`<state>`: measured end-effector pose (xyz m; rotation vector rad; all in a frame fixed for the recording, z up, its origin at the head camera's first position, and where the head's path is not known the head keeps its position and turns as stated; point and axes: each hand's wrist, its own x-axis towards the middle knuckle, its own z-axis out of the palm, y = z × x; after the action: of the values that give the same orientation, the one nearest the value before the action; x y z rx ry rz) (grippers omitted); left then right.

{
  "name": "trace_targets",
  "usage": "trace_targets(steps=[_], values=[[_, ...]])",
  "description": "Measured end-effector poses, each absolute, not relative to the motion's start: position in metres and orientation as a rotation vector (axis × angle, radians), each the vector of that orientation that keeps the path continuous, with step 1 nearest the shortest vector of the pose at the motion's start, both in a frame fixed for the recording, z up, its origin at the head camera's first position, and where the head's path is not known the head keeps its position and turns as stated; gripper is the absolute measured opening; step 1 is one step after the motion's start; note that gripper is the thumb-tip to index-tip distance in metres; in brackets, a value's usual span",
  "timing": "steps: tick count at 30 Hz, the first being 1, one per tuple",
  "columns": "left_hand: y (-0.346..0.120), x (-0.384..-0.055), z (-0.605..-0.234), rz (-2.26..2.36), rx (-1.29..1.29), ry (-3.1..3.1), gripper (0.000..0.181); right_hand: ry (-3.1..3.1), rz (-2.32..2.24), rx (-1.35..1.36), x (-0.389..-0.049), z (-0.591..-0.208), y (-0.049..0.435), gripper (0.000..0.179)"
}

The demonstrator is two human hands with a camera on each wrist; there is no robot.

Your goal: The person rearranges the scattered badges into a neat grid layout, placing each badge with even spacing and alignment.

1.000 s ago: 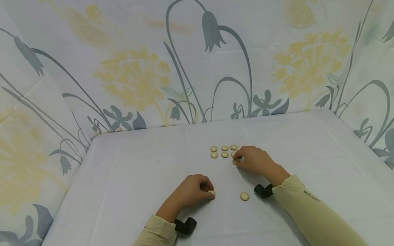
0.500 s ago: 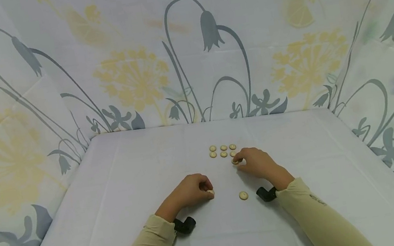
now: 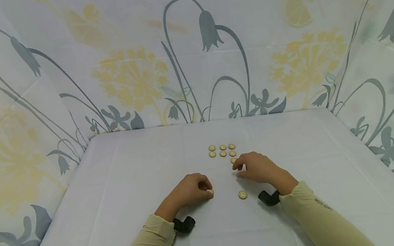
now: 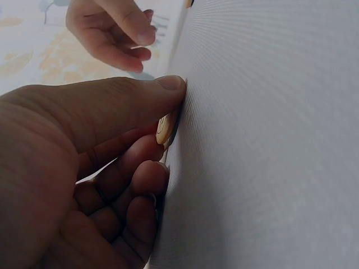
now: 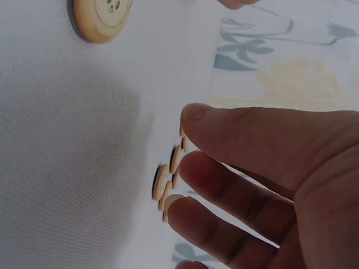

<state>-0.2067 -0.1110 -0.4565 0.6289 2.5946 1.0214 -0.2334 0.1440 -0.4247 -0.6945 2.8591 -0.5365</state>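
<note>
In the head view my left hand (image 3: 189, 190) is low over the table, left of centre. Its thumb and fingers pinch a pale wooden button (image 4: 163, 129), whose edge shows in the left wrist view. My right hand (image 3: 260, 167) hovers with thumb and fingers apart, holding nothing. Just past its fingertips lies one button (image 3: 233, 160), partly covered by the hand. Beyond that, several buttons stand in two short rows, among them a back-left button (image 3: 211, 148) and a front-right button (image 3: 232, 153). A single button (image 3: 243, 195) with small holes lies between the hands, nearer the person.
A white cloth covers the table (image 3: 130, 163). Flower-printed fabric (image 3: 135, 76) rises at the back and both sides. A black camera mount sits on each wrist, the left mount (image 3: 185, 225) and the right mount (image 3: 269, 197).
My right hand has let go of the button below the right end of the rows and drawn back slightly toward the person. The left hand keeps its pinch on its button.
</note>
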Motion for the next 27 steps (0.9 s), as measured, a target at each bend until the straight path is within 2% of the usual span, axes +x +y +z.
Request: trace_targets(steps=[12,27], values=[[-0.110,-0.208,-0.458,1.025,0.626,2.596,0.012,2.765,-0.594,-0.761,-0.225,-0.424,0.149,0.011],[-0.111,-0.206,-0.455,1.018,0.636,2.598,0.012,2.642,-0.641,-0.838,-0.222,-0.427,0.151,0.014]])
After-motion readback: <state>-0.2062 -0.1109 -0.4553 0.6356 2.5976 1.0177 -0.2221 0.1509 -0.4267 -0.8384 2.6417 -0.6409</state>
